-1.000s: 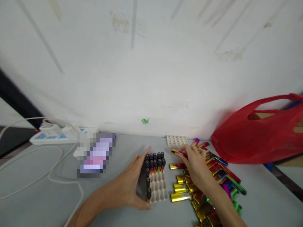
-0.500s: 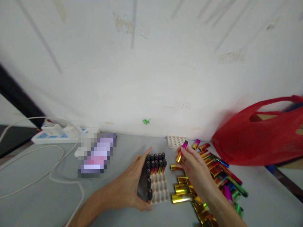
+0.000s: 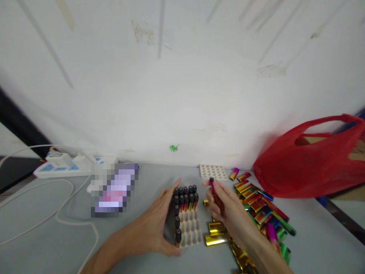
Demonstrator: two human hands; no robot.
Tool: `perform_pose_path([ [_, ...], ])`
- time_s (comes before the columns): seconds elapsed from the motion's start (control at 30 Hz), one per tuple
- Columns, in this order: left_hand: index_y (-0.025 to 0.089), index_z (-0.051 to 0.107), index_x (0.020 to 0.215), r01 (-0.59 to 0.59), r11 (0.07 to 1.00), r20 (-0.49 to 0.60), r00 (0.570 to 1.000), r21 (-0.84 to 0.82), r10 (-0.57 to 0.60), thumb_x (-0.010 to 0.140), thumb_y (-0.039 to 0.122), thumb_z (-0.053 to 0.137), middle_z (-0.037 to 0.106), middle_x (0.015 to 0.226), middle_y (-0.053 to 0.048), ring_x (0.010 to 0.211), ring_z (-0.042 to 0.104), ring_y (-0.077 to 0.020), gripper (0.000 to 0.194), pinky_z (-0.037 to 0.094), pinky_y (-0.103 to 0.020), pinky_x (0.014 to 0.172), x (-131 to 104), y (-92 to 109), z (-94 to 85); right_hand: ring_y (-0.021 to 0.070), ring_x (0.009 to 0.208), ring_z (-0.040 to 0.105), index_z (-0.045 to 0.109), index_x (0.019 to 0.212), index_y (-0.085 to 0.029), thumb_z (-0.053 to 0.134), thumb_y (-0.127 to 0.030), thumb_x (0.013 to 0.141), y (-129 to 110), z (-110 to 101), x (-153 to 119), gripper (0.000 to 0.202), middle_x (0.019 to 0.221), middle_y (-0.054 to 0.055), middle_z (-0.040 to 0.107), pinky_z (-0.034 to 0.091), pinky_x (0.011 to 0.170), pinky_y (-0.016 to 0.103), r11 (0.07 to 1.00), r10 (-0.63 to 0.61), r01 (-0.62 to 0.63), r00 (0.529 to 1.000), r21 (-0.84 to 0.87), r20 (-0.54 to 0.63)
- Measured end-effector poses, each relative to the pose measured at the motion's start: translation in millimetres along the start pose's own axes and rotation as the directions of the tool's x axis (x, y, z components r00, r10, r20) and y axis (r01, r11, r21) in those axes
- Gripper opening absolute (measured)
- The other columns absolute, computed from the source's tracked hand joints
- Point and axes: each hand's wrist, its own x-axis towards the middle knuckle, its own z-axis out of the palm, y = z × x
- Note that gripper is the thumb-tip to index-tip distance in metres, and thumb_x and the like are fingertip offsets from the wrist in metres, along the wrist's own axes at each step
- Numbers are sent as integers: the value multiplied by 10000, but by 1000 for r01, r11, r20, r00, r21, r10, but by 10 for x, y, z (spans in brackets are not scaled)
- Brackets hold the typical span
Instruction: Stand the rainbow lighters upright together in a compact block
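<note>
My left hand (image 3: 155,224) is wrapped round the left side of a pale moulded tray (image 3: 191,233), thumb at the near corner and fingers at the far one. Black-tipped tubes (image 3: 186,198) stand upright in its two far rows and down its left column; the other visible cells show bare hollows. To the right of the tray, my right hand (image 3: 228,201) is closed round a slim shiny purple-red tube (image 3: 217,196) with a dark tip pointing up. Its lower part is hidden by my fingers. Gold metallic tubes (image 3: 216,239) lie beside the tray, partly under my right forearm.
A pile of multicoloured metallic tubes (image 3: 264,213) spreads to the right. Behind stands a second pale tray (image 3: 213,172) near the wall. A red plastic bag (image 3: 299,171) sits at the right; a phone (image 3: 118,188), power strip (image 3: 68,165) and white cable (image 3: 72,220) lie left.
My right hand has turned the tube more upright and drawn it slightly left and lower, its fingers now curled further round it. My left hand keeps its hold on the tray.
</note>
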Motion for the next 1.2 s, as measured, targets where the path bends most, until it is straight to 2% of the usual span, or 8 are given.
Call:
perform_pose_path([
  [0.1,349,-132,1800,6,1000,3,1000,-1,-6,598,364,1105,100,1892,-166,1745,110,-456,1725,104,-622,1420,-1,-22,2,102,551,336,751,1064,-194,831,-759,888,21,12,32,598,702,-44,515,241,477,221,998,-28,27,999,-57,-17],
  [0.2,354,-135,1798,9,1000,8,1000,-4,-9,617,362,1094,122,1884,-171,1738,140,-458,1705,108,-629,1417,-7,-11,2,96,536,242,727,954,-190,858,-761,846,30,8,60,596,647,-73,423,173,473,229,999,40,-40,999,-8,-10],
  [0.33,356,-133,1799,15,1000,-5,1000,-17,-15,610,333,1088,140,1875,-175,1734,149,-468,1704,114,-646,1413,-12,18,7,102,523,104,452,613,-245,788,-806,859,36,-14,56,699,569,-106,230,97,472,283,995,71,-74,996,64,51],
  [0.47,356,-120,1802,19,1000,-17,1000,-13,-19,596,297,1097,146,1875,-169,1734,145,-466,1715,121,-627,1418,-12,18,10,109,514,92,281,550,-284,659,-824,923,59,-1,28,757,524,-100,184,120,495,317,999,-12,11,999,36,39],
  [0.6,363,-150,1797,17,1000,-4,1000,-1,-17,603,304,1100,115,1888,-158,1738,138,-462,1730,122,-615,1421,-13,6,10,115,528,120,263,541,-288,669,-810,887,93,28,20,746,539,-94,180,150,513,322,998,-34,35,999,54,-30],
  [0.83,389,-156,1793,3,1000,-3,1000,26,-3,586,306,1111,83,1905,-118,1747,113,-448,1751,83,-603,1426,7,-42,16,110,494,102,303,529,-282,624,-827,918,100,40,1,742,504,-95,189,98,498,335,998,-41,39,999,57,31],
  [0.97,370,-144,1798,5,1000,-4,1000,13,-5,600,322,1110,60,1904,-147,1747,107,-455,1735,98,-622,1421,7,-62,26,103,486,108,274,523,-290,621,-808,915,94,58,-12,736,495,-98,185,100,496,338,999,-41,39,998,33,40],
  [1.2,411,-189,1781,-3,1000,-11,1000,14,3,592,316,1114,90,1901,-142,1737,139,-478,1767,113,-659,1408,-10,-27,16,109,478,94,284,508,-299,646,-622,856,99,25,6,597,489,-102,151,91,473,335,991,7,-2,999,131,-35],
])
